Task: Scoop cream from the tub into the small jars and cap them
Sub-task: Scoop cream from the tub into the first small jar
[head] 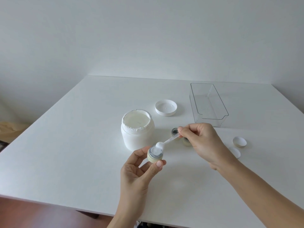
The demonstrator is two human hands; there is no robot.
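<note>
From the head camera, the left hand (139, 168) was up off the white bench (65, 145), its fingers (158, 164) and thumb curled round a small cream-coloured jar (155, 154) and pinching it by the sides, open mouth tilted toward the right. White cream already showed inside that jar. The right hand (204, 142) came in from the other side, fingertips (181, 130) pinched on the handle of a small white spatula (167, 142), whose loaded end sat right at the jar's rim with a dab of cream on it.

Just behind the left hand stood the big white tub (138, 130), lid off, filled with cream nearly to its smeared rim. Its broad white lid (166, 107) lay upturned on the bench beyond it, apart from the tub. Two more small jars (174, 131) sat close together behind the right hand, uncapped and partly hidden by the fingers; whether they held cream could not be told. To the right of that wrist lay a small cap (239, 142), tilted on its edge, and a flat white disc (235, 152) just beside it. Farther back on the right stood a clear plastic bin (209, 106), well apart from the tub.
</note>
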